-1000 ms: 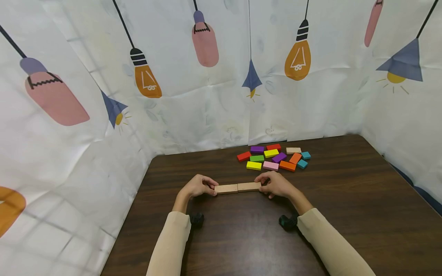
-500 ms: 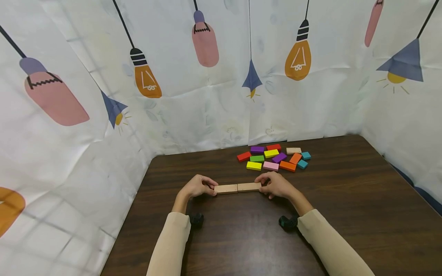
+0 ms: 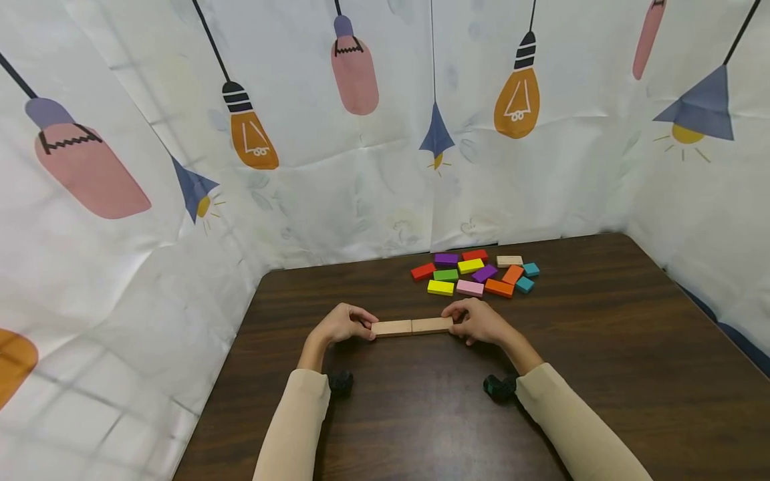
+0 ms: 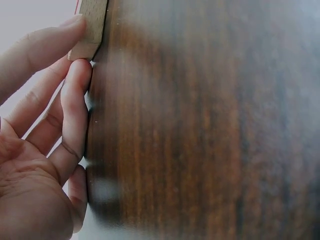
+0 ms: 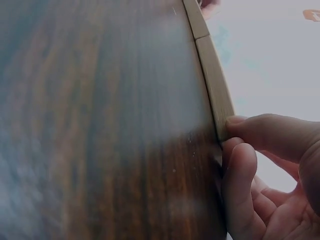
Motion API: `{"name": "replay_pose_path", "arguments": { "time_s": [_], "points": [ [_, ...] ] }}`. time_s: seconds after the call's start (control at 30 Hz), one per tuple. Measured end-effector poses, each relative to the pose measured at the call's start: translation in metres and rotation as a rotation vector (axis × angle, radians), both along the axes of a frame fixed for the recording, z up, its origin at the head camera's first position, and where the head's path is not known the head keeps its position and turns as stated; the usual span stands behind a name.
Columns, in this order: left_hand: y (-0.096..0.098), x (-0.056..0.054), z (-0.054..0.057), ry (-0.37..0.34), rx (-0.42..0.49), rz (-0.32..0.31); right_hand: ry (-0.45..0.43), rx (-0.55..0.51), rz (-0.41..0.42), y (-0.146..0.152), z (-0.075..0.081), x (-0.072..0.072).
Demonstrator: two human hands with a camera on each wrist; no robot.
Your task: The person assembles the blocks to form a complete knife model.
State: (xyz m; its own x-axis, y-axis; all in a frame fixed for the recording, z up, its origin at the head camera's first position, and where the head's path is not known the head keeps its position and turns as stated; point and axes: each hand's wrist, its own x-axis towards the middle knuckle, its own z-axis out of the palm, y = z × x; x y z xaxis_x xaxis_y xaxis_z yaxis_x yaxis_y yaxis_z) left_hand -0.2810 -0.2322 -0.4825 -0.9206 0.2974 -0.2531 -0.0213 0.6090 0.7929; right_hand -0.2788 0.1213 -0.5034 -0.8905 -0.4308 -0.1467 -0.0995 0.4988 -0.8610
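Two plain wooden blocks lie end to end on the dark table, forming one row in the head view. My left hand (image 3: 344,323) pinches the outer end of the left wooden block (image 3: 391,329). At the other end of the row, my right hand (image 3: 478,321) pinches the right wooden block (image 3: 432,325). In the left wrist view the thumb is on the side of the block (image 4: 92,30), and the other fingers sit at its end. The right wrist view shows the seam where the block (image 5: 216,82) under my right thumb meets its neighbour (image 5: 195,17).
Beyond the hands, several coloured blocks lie loosely grouped, including a pink block (image 3: 470,288), a green block (image 3: 446,275) and a blue block (image 3: 525,285). One more plain wooden block (image 3: 509,261) lies among them. A patterned cloth (image 3: 361,194) hangs behind the dark table (image 3: 409,414).
The head view has shifted very slightly. Both hands and the two wooden blocks keep the same places on the table.
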Motion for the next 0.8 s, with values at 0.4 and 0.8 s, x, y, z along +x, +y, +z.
{"name": "replay_pose_path", "arguments": {
  "time_s": [0.4, 0.8],
  "points": [
    [-0.0051, -0.0008, 0.0000, -0.006, 0.009, 0.002, 0.004, 0.001, -0.024, -0.0065, 0.0005, 0.0013],
    [-0.0045, -0.0010, -0.0006, -0.017, 0.012, 0.021, -0.001, 0.008, -0.054, -0.0095, 0.0023, 0.0013]
  ]
}}
